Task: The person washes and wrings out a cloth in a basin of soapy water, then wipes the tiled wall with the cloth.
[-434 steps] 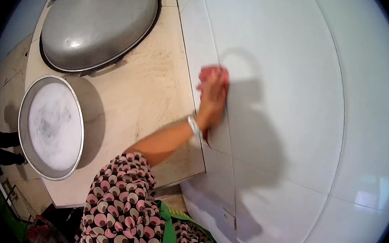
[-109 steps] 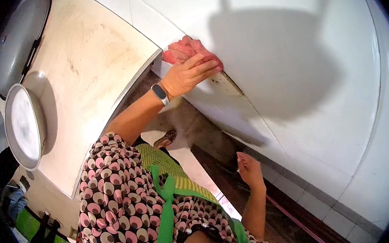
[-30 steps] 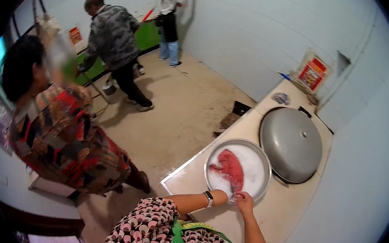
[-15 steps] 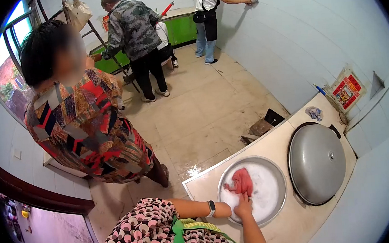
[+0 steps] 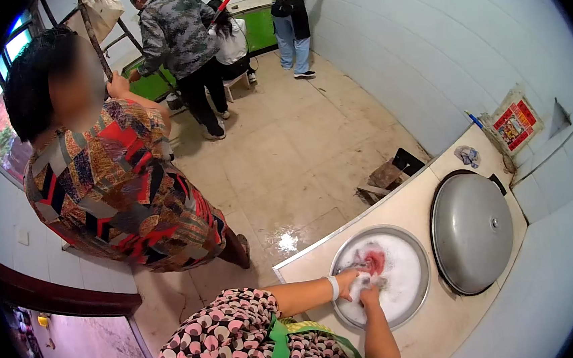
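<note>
A round metal basin (image 5: 425, 262) full of white suds stands on the pale counter. In the foam a wet red cloth (image 5: 374, 261) shows only in part; suds cover the rest. My left hand (image 5: 348, 283), with a pale band at the wrist, reaches into the basin from the left. Close beside it, my right hand (image 5: 370, 295) comes in from the near side. Both hands are closed around a foamy bunch just short of the visible red patch. Foam hides the fingertips, so whether the bunch is part of the cloth cannot be made out.
A large lidded wok (image 5: 472, 231) sits right of the basin. A crumpled rag (image 5: 466, 156) lies behind it by the wall. A person in a patterned outfit (image 5: 119, 192) stands at left; several others are at the back. Wooden pieces (image 5: 386, 176) lie beyond the counter edge.
My left hand has moved from the basin's rim into the suds beside my right hand. The red cloth has sunk deeper into the foam. The person at left has raised a hand to the ladder-like frame.
</note>
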### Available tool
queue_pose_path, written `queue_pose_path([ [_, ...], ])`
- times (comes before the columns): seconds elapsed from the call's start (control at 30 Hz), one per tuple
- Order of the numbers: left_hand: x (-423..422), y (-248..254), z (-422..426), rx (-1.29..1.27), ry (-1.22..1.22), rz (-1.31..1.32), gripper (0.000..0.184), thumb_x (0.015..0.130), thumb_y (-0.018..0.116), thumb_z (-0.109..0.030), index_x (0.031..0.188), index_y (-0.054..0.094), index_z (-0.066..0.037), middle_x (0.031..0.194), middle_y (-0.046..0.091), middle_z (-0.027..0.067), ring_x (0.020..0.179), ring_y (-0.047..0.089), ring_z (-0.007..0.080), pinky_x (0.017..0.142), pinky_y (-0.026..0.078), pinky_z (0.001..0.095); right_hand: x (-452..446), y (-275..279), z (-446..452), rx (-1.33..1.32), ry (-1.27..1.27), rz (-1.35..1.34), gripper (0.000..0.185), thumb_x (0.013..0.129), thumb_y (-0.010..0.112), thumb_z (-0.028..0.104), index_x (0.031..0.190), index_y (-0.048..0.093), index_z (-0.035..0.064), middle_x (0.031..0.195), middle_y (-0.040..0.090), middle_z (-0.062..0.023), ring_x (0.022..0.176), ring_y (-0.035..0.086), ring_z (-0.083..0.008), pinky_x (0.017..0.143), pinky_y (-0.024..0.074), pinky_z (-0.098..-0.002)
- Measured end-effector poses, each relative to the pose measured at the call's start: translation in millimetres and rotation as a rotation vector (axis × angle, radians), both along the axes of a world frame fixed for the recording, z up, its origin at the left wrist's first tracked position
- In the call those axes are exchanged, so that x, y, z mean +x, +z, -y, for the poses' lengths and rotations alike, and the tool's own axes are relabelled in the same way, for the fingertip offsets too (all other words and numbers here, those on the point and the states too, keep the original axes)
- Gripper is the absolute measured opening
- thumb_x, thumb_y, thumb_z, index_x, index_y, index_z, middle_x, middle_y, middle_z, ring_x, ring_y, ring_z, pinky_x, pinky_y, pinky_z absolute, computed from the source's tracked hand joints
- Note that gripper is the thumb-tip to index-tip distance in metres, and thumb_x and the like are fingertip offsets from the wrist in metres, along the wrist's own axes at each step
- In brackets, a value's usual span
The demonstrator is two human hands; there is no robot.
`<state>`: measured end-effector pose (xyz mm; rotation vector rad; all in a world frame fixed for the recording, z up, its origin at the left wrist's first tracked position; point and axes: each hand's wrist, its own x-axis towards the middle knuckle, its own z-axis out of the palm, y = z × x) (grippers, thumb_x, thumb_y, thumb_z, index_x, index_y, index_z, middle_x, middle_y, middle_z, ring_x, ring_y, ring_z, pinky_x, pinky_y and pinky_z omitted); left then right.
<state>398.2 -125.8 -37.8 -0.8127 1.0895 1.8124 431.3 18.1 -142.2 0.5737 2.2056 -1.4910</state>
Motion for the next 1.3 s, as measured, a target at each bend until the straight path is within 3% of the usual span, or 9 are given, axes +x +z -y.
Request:
queue_pose_path([
  [0.13, -13, -34, -6, 0.301, 0.023, 0.288, 0.038, 0.085, 0.041, -0.037, 0.115, 0.049, -0.015, 0.121, 0.05, 0.0153, 0.11, 0.044, 0.0441, 0.086, 0.031, 0.0676, -11, 92, 13, -0.771, -0.205, 0.164, 0.036, 0.068, 0.05, 0.0, 0.102, 0.059, -0.0055, 0.09, 0.062, -0.0136, 0.074, 0.061, -0.0231, 0.068, 0.0512, -0.0326],
  [0.3, -14, -36, -20, 0.162, 0.005, 0.211, 0.043, 0.08, 0.045, -0.048, 0.11, 0.052, -0.019, 0.122, 0.05, 0.0142, 0.111, 0.045, 0.0401, 0.082, 0.03, 0.0697, -11, 187, 2, -0.719, -0.12, 0.101, 0.029, 0.073, 0.053, 0.007, 0.098, 0.058, -0.0078, 0.09, 0.063, -0.0149, 0.076, 0.062, -0.0239, 0.072, 0.0512, -0.0332],
  [0.4, -14, -41, -32, 0.262, -0.067, -0.014, 0.033, 0.085, 0.045, -0.037, 0.104, 0.058, -0.014, 0.119, 0.054, 0.0118, 0.109, 0.051, 0.0309, 0.087, 0.04, 0.0541, -6, 228, -3, -0.714, -0.12, -0.221, 0.021, 0.082, 0.055, 0.015, 0.087, 0.058, -0.0059, 0.087, 0.063, -0.014, 0.073, 0.061, -0.021, 0.07, 0.0497, -0.0298],
  [0.47, -16, -54, -47, 0.411, 0.121, 0.109, 0.024, 0.087, 0.044, -0.023, 0.097, 0.059, -0.006, 0.1, 0.062, 0.009, 0.093, 0.059, 0.0214, 0.082, 0.049, 0.0334, -7, 220, -17, -0.605, -0.096, -0.277, 0.019, 0.082, 0.055, 0.013, 0.088, 0.058, -0.0056, 0.086, 0.063, -0.013, 0.074, 0.06, -0.02, 0.071, 0.049, -0.0291],
  [0.6, -9, -15, -59, 0.423, 0.195, -0.004, 0.02, 0.086, 0.044, -0.024, 0.075, 0.057, -0.014, 0.069, 0.058, 0.0002, 0.061, 0.055, 0.0165, 0.057, 0.046, 0.0329, -8, 181, -29, -0.38, -0.056, -0.449, 0.018, 0.08, 0.058, 0.005, 0.094, 0.06, -0.0056, 0.101, 0.059, -0.0094, 0.088, 0.057, -0.0164, 0.08, 0.0455, -0.0273],
  [0.67, -10, -8, -62, 0.477, 0.155, -0.015, 0.02, 0.086, 0.044, -0.027, 0.073, 0.056, -0.017, 0.068, 0.057, -0.0015, 0.059, 0.054, 0.0147, 0.054, 0.044, 0.0306, -5, 169, -27, -0.33, -0.076, -0.419, 0.025, 0.076, 0.061, 0.002, 0.1, 0.061, -0.0063, 0.125, 0.048, -0.0058, 0.105, 0.051, -0.0158, 0.089, 0.0408, -0.0266],
  [0.8, -13, -4, -72, 0.377, 0.13, -0.075, 0.019, 0.085, 0.047, -0.039, 0.081, 0.057, -0.023, 0.077, 0.06, -0.0032, 0.07, 0.056, 0.013, 0.056, 0.044, 0.029, -10, 140, -13, -0.38, -0.135, -0.455, 0.023, 0.075, 0.062, 0.004, 0.096, 0.062, -0.0059, 0.126, 0.048, -0.0078, 0.105, 0.052, -0.0189, 0.091, 0.0395, -0.0277],
  [1.17, -11, -46, -137, 0.009, 0.068, -0.588, 0.031, 0.091, 0.043, -0.032, 0.098, 0.058, -0.006, 0.089, 0.06, 0.0068, 0.07, 0.057, 0.0146, 0.056, 0.047, 0.0308, -39, 73, -56, -0.336, -0.504, -0.563, 0.01, 0.079, 0.055, 0.003, 0.071, 0.056, -0.0012, 0.067, 0.056, -0.0015, 0.061, 0.053, -0.0138, 0.057, 0.0456, -0.0268],
  [1.3, 3, -35, -140, -0.161, -0.029, -0.466, 0.032, 0.093, 0.039, -0.03, 0.098, 0.058, -0.004, 0.089, 0.06, 0.007, 0.072, 0.057, 0.0139, 0.056, 0.047, 0.0295, -26, 84, -58, -0.29, -0.604, -0.608, 0.014, 0.078, 0.054, 0.003, 0.065, 0.053, -0.0004, 0.06, 0.052, -0.0001, 0.055, 0.047, -0.0128, 0.05, 0.0412, -0.0277],
])
